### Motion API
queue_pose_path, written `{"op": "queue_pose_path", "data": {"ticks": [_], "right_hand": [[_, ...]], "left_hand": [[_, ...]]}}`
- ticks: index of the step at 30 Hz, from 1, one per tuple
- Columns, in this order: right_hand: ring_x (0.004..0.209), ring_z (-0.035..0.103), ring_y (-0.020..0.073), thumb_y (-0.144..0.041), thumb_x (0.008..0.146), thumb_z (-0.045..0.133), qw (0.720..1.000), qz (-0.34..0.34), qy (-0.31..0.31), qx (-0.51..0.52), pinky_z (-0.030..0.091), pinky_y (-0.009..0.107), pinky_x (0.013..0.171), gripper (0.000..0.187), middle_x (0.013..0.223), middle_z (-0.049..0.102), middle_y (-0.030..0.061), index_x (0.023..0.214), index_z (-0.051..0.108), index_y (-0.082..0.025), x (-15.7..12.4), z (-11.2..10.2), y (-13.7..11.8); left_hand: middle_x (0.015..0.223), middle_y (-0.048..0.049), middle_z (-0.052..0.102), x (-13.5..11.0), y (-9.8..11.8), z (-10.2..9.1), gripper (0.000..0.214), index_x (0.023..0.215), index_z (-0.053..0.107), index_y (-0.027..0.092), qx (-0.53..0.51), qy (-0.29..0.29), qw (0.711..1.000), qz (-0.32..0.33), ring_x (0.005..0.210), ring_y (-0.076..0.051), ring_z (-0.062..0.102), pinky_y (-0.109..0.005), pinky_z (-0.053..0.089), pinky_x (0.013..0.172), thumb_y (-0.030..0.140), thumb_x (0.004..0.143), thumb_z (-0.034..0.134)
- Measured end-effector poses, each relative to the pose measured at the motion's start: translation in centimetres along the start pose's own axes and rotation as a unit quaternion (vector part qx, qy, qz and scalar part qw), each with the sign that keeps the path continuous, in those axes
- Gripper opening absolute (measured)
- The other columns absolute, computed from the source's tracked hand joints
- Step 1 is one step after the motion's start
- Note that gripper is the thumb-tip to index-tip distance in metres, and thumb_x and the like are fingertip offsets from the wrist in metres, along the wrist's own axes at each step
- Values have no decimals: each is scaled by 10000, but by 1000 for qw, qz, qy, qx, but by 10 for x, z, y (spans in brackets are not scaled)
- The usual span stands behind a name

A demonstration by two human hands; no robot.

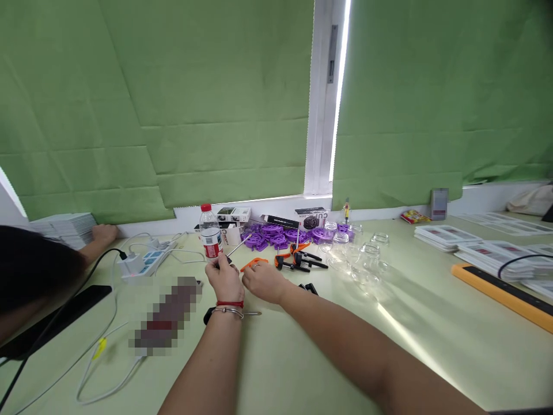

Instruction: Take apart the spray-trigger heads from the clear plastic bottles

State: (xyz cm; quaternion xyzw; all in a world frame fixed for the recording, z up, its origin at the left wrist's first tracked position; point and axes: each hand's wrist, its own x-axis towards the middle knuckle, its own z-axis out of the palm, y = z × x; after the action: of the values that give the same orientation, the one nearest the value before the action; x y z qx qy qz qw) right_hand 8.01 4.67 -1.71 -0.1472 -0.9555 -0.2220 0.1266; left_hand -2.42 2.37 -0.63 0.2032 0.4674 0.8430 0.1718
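Observation:
My left hand (225, 281) is closed, thumb up, on a small black part (229, 261) from which a thin metal rod (239, 245) slants up to the right. Just beside it, my right hand (263, 281) pinches an orange plastic piece (254, 263). Whether the orange piece joins the black part is hidden by my fingers. Under my left wrist lies a screwdriver (253, 313) with a black handle. Several orange-and-black pieces with metal rods (298, 260) lie beyond my right hand. Small black parts (309, 289) sit near my right forearm.
Behind are purple plastic parts (272, 235), small boxes (313, 219) and a red-capped bottle (211, 233). Clear cups (367, 259) stand right of centre. To the left are a power strip (155, 257), cables, a blurred-out device (168, 314) and another person's arm (93, 245). Card stacks (447, 236) lie right.

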Motion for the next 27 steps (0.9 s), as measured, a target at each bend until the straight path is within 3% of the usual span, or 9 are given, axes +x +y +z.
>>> {"op": "queue_pose_path", "data": {"ticks": [2, 4, 6, 9, 12, 15, 18, 27], "right_hand": [[807, 599, 208, -67, 882, 377, 995, 80, 41, 34, 441, 359, 714, 228, 963, 631, 147, 931, 594, -117, -17, -7, 7], [849, 612, 207, -60, 849, 410, 960, 218, 128, 120, 466, 341, 717, 182, 1020, 630, 152, 879, 575, -132, -36, -12, 17], [922, 616, 208, -125, 825, 482, 873, 335, 250, 252, 489, 328, 749, 79, 1060, 634, 122, 812, 547, -169, -56, -14, 27], [895, 639, 206, -249, 765, 601, 694, 450, 363, 428, 516, 332, 740, 146, 1012, 655, 84, 697, 482, -200, -87, -16, 40], [824, 662, 202, -286, 659, 709, 547, 494, 395, 549, 532, 332, 701, 270, 972, 660, 72, 654, 452, -201, -110, -16, 46], [748, 665, 185, -258, 570, 771, 454, 518, 401, 603, 534, 329, 682, 324, 916, 655, 61, 638, 462, -191, -120, -16, 46], [728, 655, 170, -255, 524, 801, 426, 510, 399, 632, 528, 326, 691, 348, 880, 656, 53, 618, 474, -182, -120, -16, 44], [782, 648, 188, -298, 460, 842, 430, 464, 383, 673, 494, 332, 703, 416, 832, 653, 30, 577, 461, -177, -117, -23, 37]], "left_hand": [[542, 79, 444, -1, 2, 1, 298, 749, 407, 190, -12, 5, 999, -30, 375, -69, 429, -199, 297, 373, 444, 774, 561], [579, 48, 510, -3, 3, 1, 296, 767, 422, 184, -16, -13, 999, -43, 405, -93, 496, -207, 329, 369, 438, 766, 574], [592, 32, 552, -7, 3, 1, 312, 782, 431, 180, -14, -53, 997, -47, 420, -104, 524, -214, 361, 375, 424, 736, 621], [552, 37, 569, -18, 1, 3, 384, 784, 429, 184, -10, -138, 987, -84, 426, -112, 537, -219, 393, 393, 388, 650, 726], [546, 34, 578, -33, 0, 7, 442, 781, 428, 186, -7, -231, 961, -149, 450, -117, 557, -214, 405, 403, 382, 599, 780], [612, 22, 603, -49, 1, 11, 454, 791, 433, 184, 2, -300, 936, -183, 477, -114, 573, -220, 426, 415, 395, 600, 787], [644, 22, 606, -60, 0, 13, 460, 798, 433, 185, 8, -328, 925, -191, 486, -111, 576, -234, 448, 430, 406, 602, 786], [671, 26, 611, -61, -3, 12, 449, 804, 427, 190, 14, -333, 921, -200, 514, -106, 579, -225, 425, 453, 416, 624, 771]]}}
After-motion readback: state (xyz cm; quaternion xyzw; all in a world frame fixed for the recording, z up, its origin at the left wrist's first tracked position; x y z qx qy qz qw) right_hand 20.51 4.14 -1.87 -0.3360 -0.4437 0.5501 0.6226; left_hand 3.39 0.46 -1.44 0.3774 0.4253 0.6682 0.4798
